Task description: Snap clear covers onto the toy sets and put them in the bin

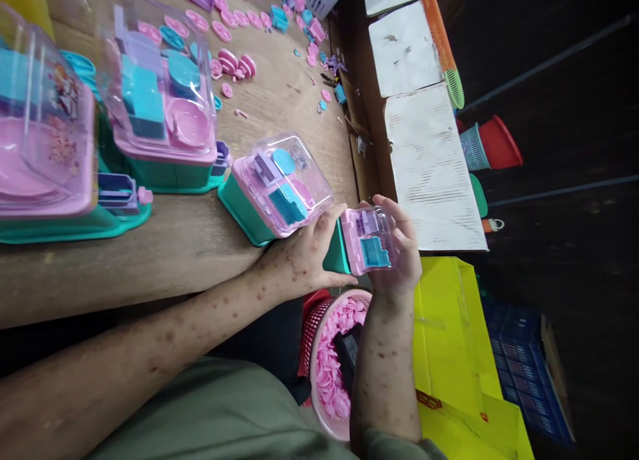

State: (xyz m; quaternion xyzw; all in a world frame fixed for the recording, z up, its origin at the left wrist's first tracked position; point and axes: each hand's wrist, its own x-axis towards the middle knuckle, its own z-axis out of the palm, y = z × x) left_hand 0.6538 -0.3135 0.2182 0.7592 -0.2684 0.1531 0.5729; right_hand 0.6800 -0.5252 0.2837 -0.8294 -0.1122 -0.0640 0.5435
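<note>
Between my two hands is a small toy box (367,241) with a teal base, a pink top and a clear lid over purple and blue pieces. My left hand (312,253) grips its teal base, fingers behind and thumb beneath. From the other side my right hand (402,260) closes round the clear lid. Just left of it, a similar toy box (254,210) sits tilted on the wooden table (200,237), close to my left wrist. Two more such boxes stand further left, a closed-looking toy box (164,170) and another toy box (50,224) at the edge.
Small pink and blue plastic parts (239,64) lie scattered across the far table. White cardboard flaps (424,160) rise on the right. Below the table edge is a pink basket (317,373) full of pink pieces. A yellow bag (449,340) and blue crate (524,367) stand right.
</note>
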